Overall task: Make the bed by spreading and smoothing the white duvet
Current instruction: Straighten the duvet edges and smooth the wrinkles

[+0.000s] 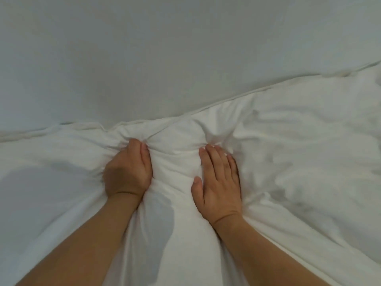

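Left hand (pixel 128 170) bunching white duvet (pixel 288 162), right hand (pixel 218 182) flat beside it

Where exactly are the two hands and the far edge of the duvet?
left hand (pixel 127 172), head view, back of the curled hand.
right hand (pixel 218 184), head view, back of the flat hand.
duvet edge (pixel 237 96), head view, seam along the far hem.

1. The light is soft, even and rather dim, with a cool grey-blue cast on the flat sheet (pixel 144 58) beyond the duvet (pixel 299 141).
2. The duvet looks brighter and warmer, without glare.
3. Grey shadows of the arms lie on the duvet left of the left hand (pixel 127 170) and just below it.
4. The whole view is slightly soft; the left hand's knuckles are blurred.
5. The duvet's edge bows, hinting at wide-angle distortion.
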Demonstrator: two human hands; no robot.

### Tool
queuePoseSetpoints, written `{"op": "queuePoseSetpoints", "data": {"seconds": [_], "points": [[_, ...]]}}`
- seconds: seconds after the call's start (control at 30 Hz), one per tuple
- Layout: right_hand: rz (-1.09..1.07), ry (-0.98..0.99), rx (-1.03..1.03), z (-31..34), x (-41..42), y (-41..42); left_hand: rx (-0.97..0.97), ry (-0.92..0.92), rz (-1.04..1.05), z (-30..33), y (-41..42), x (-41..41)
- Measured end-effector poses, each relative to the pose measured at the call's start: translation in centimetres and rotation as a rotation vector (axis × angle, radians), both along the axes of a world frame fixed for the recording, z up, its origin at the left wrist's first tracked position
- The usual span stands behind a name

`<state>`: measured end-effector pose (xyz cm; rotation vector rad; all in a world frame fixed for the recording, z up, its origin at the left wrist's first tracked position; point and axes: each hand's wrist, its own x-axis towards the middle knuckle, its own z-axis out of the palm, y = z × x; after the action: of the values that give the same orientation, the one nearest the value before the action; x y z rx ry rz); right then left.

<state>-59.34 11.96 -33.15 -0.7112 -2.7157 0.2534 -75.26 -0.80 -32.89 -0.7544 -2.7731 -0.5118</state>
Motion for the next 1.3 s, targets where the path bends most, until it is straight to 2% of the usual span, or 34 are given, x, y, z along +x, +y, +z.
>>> {"op": "queuePoseSetpoints", "data": {"seconds": [0.27,0.57,0.7,1.0,1.1,1.2,1.23,1.3], "points": [[0.001,0.034,-0.007,-0.4,-0.4,0.5,-0.003,-0.061,0.045,-0.4,1.1,-0.3],[0.009,0.095,-0.007,-0.4,-0.1,0.4,0.051,0.070,0.023,-0.6,0.6,0.2],[0.002,0.123,-0.014,-0.2,-0.3,0.3,0.029,0.068,0.033,-0.9,0.5,0.1],[0.001,-0.003,-0.064,3.3,0.2,-0.5,0.061,0.016,-0.005,-1.4,0.6,-0.1],[-0.119,-0.050,-0.222,7.1,1.2,-3.0,0.078,0.020,-0.055,-2.0,0.6,-0.6],[-0.176,0.051,-0.406,8.1,2.4,-8.2,0.111,0.014,-0.096,-2.6,0.6,-1.0],[-0.196,0.039,-0.413,7.5,2.3,-10.0,0.117,0.007,-0.107,-2.6,0.6,-1.0],[-0.239,-0.089,-0.262,5.0,2.0,-12.2,0.123,0.006,-0.128,-2.6,0.4,-1.4]]}}
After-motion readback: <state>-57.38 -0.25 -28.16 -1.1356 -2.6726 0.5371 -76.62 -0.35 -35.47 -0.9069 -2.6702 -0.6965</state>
